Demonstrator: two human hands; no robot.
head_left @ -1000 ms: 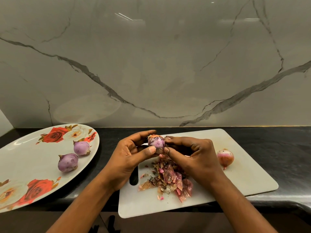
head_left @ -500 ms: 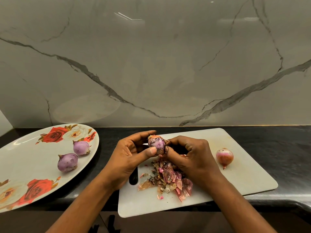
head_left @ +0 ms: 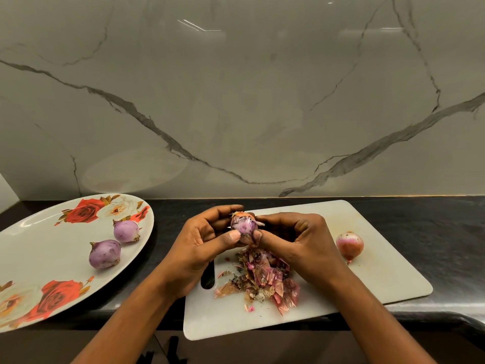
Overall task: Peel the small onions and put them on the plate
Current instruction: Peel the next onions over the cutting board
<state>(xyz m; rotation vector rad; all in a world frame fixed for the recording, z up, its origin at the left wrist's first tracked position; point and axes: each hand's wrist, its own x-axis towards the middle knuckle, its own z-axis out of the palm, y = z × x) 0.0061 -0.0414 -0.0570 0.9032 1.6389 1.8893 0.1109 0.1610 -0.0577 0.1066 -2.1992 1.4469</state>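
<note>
- Cradling half-peeled onion (head_left: 244, 226) in curled left hand (head_left: 202, 248).
- Pinching papery skin (head_left: 248, 240) with right hand (head_left: 296, 243) fingertips.
- Probably light, firm, slick once bare; best gripped at ends.

On my feed the grey-veined marble-look wall panel (head_left: 262, 101) reads glossy. The black stone table (head_left: 433, 232) has a faint, speckled sheen. The white rectangular plastic cutting board (head_left: 380, 279) looks matt, the oval rose-printed white plate (head_left: 39, 245) glossy. The two peeled purple onions (head_left: 105, 254) (head_left: 126, 231) are smooth. The pink-brown onion skins (head_left: 262, 279) look dry and papery, as on the half-peeled held onion (head_left: 244, 226).
</note>
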